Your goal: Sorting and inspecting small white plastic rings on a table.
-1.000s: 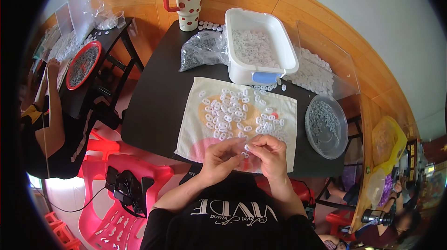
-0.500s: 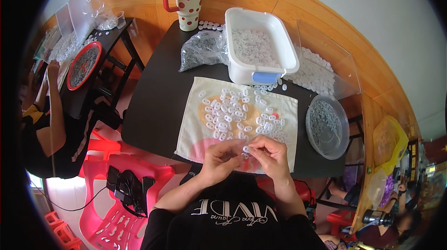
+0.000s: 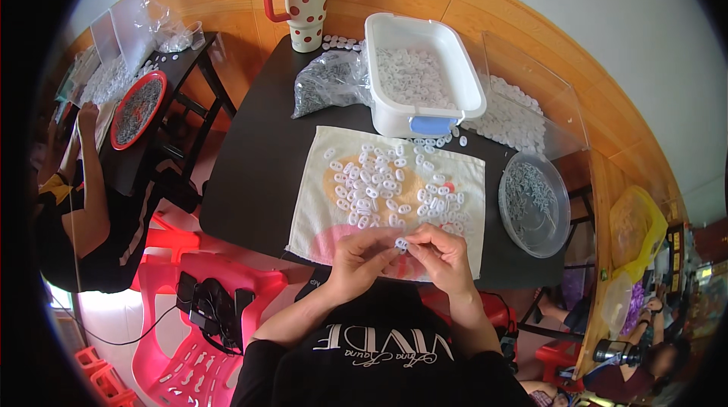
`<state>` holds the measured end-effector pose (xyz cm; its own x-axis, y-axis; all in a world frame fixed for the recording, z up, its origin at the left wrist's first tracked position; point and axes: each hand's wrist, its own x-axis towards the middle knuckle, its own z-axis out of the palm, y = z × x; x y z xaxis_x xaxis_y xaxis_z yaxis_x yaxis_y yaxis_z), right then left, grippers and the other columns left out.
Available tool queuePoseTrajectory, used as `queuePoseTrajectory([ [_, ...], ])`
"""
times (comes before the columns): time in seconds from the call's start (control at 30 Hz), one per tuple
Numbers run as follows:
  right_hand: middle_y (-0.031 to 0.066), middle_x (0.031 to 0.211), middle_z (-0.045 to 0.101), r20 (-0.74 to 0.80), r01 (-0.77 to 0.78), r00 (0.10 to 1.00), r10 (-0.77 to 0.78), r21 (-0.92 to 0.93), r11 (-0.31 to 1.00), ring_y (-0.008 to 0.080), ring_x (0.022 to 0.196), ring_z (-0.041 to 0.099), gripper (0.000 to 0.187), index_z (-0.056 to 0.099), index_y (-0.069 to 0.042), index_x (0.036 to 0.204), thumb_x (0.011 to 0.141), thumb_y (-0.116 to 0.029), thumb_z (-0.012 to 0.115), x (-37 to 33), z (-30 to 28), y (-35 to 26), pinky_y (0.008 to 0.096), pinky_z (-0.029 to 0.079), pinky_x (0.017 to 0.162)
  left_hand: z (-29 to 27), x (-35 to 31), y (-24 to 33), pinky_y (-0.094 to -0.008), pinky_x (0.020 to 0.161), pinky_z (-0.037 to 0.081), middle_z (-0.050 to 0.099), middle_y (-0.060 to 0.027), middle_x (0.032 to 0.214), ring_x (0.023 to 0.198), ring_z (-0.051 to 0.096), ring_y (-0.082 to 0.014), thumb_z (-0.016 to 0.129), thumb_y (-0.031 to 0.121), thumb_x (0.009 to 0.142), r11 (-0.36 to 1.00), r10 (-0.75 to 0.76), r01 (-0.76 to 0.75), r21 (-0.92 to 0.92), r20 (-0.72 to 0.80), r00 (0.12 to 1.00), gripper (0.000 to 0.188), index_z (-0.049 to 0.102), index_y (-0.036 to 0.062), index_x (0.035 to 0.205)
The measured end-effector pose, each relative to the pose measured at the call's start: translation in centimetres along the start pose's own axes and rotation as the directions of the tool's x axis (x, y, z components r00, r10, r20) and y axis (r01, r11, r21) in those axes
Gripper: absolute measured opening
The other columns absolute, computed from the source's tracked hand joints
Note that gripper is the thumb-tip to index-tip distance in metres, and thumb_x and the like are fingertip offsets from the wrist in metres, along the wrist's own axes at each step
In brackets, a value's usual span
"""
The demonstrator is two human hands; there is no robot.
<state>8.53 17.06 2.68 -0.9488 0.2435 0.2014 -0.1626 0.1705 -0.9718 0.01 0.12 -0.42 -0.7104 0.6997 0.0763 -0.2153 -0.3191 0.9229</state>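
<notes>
Workshop: tub [image 3: 389,120] of white parts [image 3: 413,79]

Small white plastic oval piece [image 3: 401,243]: partly hidden by fingers [image 3: 376,263], details too small to tell. Pink slotted plastic chair [image 3: 161,365]: cut off below. Maroon-topped person [image 3: 616,383], right: blurred.

Bright scene, dark curved fisheye edges.

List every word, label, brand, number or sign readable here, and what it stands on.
Black shirt: large white lettering with script across it; wording withheld.
Dark item beside the left forearm: pale mark, too small to read.
Dark panel, far right: marks too blurred to read.
</notes>
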Motion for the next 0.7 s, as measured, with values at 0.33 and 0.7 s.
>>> queuePoseTrajectory([
  [0.33, 0.0112, 0.085, 0.064, 0.021, 0.132, 0.991, -0.131, -0.219, 0.967, 0.0198, 0.075, 0.064, 0.024, 0.063, 0.005, 0.091, 0.075, 0.021, 0.055, 0.5, -0.1, -0.1, 0.0292, 0.050, 0.067, 0.9, 1.1, 2.0, -0.0357, 0.066, 0.054, 0.067, -0.0163, 0.090, 0.076, 0.068, -0.0304, 0.067, -0.009, 0.080, 0.672, 0.275, -0.295, 0.679, 0.141, 0.951, 0.030, 0.068, -0.0024, 0.109],
  [0.7, 0.0114, 0.092, 0.062, 0.094, 0.323, 0.943, -0.321, -0.500, 0.803, 0.0334, 0.078, 0.063, 0.018, 0.063, 0.000, 0.089, 0.074, 0.010, 0.062, 0.2, 0.5, 0.4, 0.0402, 0.050, 0.064, 0.6, 0.8, 1.4, -0.0410, 0.066, 0.054, 0.066, -0.0159, 0.091, 0.078, 0.067, -0.0362, 0.065, -0.008, 0.078, 0.436, 0.313, -0.347, 0.831, 0.221, 0.924, 0.027, 0.069, -0.0008, 0.104],
])
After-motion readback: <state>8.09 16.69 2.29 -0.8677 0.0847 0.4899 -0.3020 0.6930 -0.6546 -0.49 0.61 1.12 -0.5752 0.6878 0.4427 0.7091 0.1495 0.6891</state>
